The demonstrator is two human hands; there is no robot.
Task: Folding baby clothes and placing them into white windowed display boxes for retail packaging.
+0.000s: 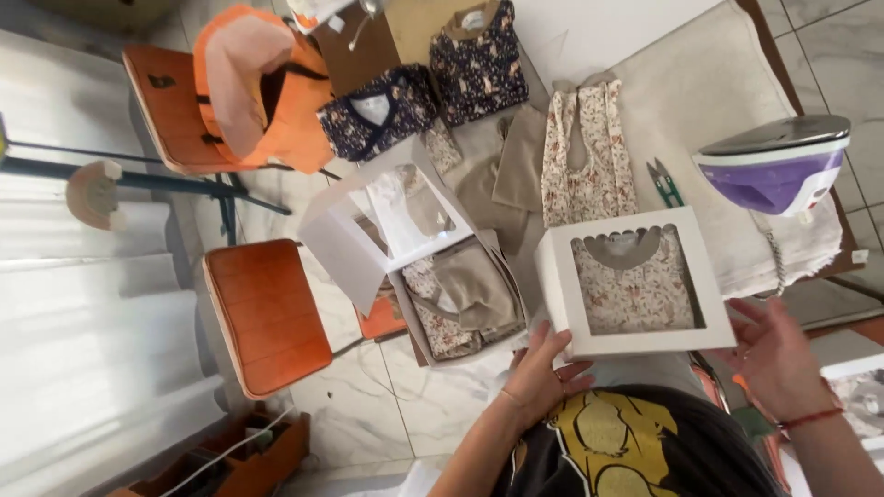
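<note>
White box (635,287) sits best squared if the left hand (539,373) grips its 7 o'clock corner while the open, empty right hand (778,359) steadies 4 o'clock.

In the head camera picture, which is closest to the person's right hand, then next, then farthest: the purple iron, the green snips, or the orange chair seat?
From the right hand:
1. Purple iron, above it, at the table's right end.
2. Green snips, up and left, beside the flowery dress.
3. Orange chair seat, far left, on the floor.
The iron and snips are nearly tied.

Pale marble-look floor tiles (405,405) shine in bright light; two orange-cushioned chairs (267,313) stand at left, near and far, beside white fabric rolls (83,294), a cloth-covered desk (700,83) at right
</note>
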